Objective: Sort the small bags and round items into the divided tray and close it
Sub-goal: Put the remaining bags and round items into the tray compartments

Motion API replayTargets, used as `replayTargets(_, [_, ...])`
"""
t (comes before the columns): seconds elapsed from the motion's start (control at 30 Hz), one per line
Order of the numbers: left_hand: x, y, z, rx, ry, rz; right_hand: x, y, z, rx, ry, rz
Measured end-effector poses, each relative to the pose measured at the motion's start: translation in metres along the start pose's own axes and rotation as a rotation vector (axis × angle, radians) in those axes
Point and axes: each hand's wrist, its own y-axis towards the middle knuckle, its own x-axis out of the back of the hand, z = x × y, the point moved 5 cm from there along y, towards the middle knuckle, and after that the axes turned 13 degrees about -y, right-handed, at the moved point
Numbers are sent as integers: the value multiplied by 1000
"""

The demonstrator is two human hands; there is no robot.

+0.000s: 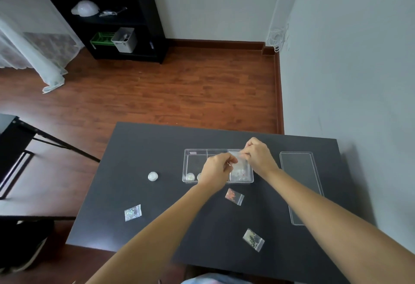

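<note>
A clear divided tray [187, 164] lies on the black table [157, 194]. Both hands hover over its right compartment. My left hand [216, 171] and my right hand [258, 155] pinch a small clear bag [238, 156] between them above that compartment, which holds pale bags. A round item [190, 176] sits in the tray's left compartment, a second partly hidden by my left hand. Another round item [153, 176] lies on the table left of the tray. Loose bags lie nearer me: a pink one [234, 196], a silvery one [132, 212], a dark-speckled one [253, 239].
The tray's clear lid [301, 185] lies flat at the table's right side, close to the wall [359, 81]. A second dark table [13, 140] stands to the left. A black shelf unit [107, 14] stands across the wooden floor.
</note>
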Motion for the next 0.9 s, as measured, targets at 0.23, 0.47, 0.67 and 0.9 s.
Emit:
replayTargets(0.23, [-14, 13, 0, 58, 239, 85, 2, 13, -7, 50, 6, 156])
replayTargets(0.47, [-26, 24, -6, -48, 525, 122, 6, 12, -21, 7, 33, 251])
replayTargets(0.67, [-38, 26, -7, -55, 670, 178, 11, 4, -30, -58, 121, 186])
replayTargets(0.9, [-30, 19, -20, -135, 771, 35, 17, -9, -22, -69, 169, 103])
